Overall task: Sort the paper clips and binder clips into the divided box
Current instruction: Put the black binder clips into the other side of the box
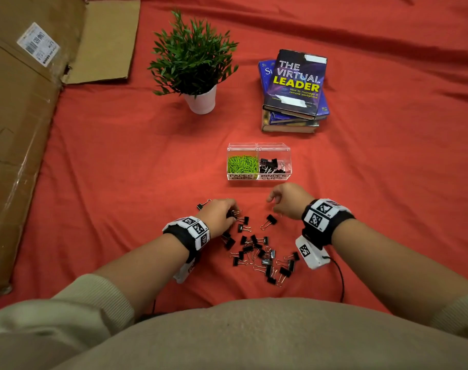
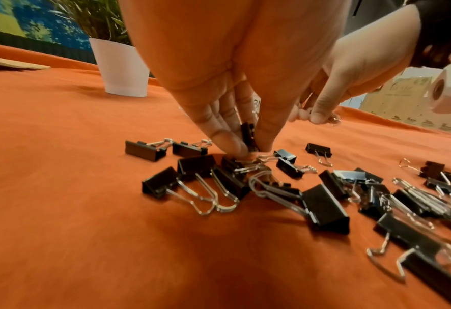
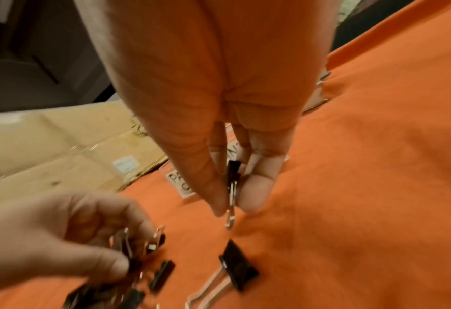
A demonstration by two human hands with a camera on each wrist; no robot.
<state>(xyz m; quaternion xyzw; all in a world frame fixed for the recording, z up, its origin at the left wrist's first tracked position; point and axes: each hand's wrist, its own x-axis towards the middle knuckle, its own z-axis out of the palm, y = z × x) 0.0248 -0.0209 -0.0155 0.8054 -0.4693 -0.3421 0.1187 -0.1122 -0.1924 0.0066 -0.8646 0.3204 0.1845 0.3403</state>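
divided box (image 1: pixel 259 177) mid red cloth (image 1: pixel 120 182): green paper clips (image 1: pixel 242 164) all in left cell, some binder clips in right | loose binder clips (image 1: pixel 259 253) heaped toward near edge, still unsorted | left hand (image 1: pixel 219 213) pinching several | right hand (image 1: pixel 287 200) pinching one binder clip (image 3: pixel 232 177)

The left hand (image 2: pixel 235 69) pinches one black binder clip (image 2: pixel 248 135) just above the scattered clips (image 2: pixel 325 207) (all black) on the orange cloth (image 2: pixel 60 167).

Both hands low — left hand (image 1: pixel 219 215) and right hand (image 1: pixel 287 200) fingers pinched.
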